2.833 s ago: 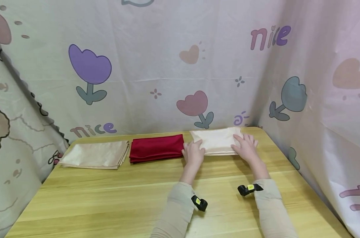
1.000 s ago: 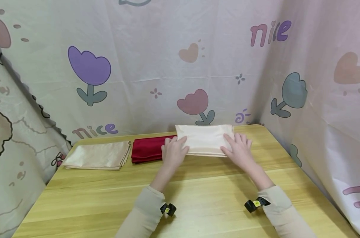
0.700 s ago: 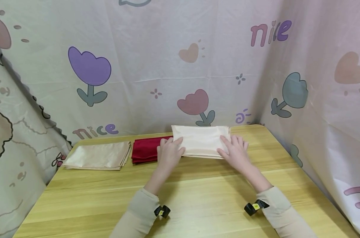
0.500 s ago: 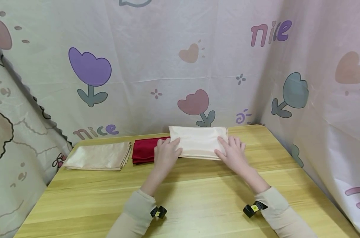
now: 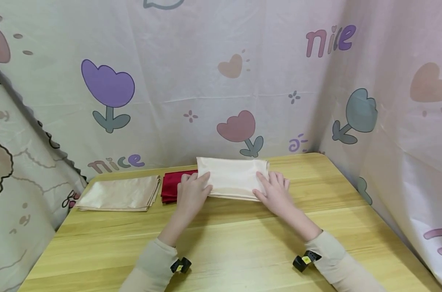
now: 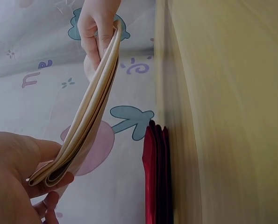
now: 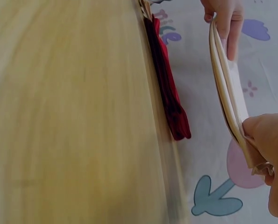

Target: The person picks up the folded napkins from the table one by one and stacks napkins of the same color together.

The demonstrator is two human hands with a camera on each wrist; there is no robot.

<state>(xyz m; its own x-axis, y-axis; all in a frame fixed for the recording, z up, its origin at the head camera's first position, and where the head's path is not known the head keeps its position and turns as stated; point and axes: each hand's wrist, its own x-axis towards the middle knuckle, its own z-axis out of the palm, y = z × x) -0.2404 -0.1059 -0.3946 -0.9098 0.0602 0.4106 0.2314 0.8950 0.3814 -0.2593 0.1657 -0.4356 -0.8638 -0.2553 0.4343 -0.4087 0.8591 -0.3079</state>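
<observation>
A folded cream satin cloth (image 5: 233,176) is held in the air above the table, several layers thick along its near edge. My left hand (image 5: 192,192) pinches its left end, thumb on the near face and fingers behind. At the right end my right hand (image 5: 275,194) holds it the same way. Both wrist views show the cloth (image 6: 89,107) lifted off the wood, with a gap between it and a folded red cloth (image 6: 151,177). That red cloth (image 5: 169,187) lies on the table, its right part hidden behind my left hand and the cream cloth.
A folded beige cloth (image 5: 118,194) lies at the table's back left, just left of the red one. The wooden table (image 5: 239,247) ends at a printed curtain (image 5: 177,69) behind and at both sides. Small black cameras (image 5: 180,265) sit on the wrists.
Earlier the cream cloth lay at the back right, beside the red one. Both hands have picked it up and carried it left, and it now covers part of the red cloth from view.
</observation>
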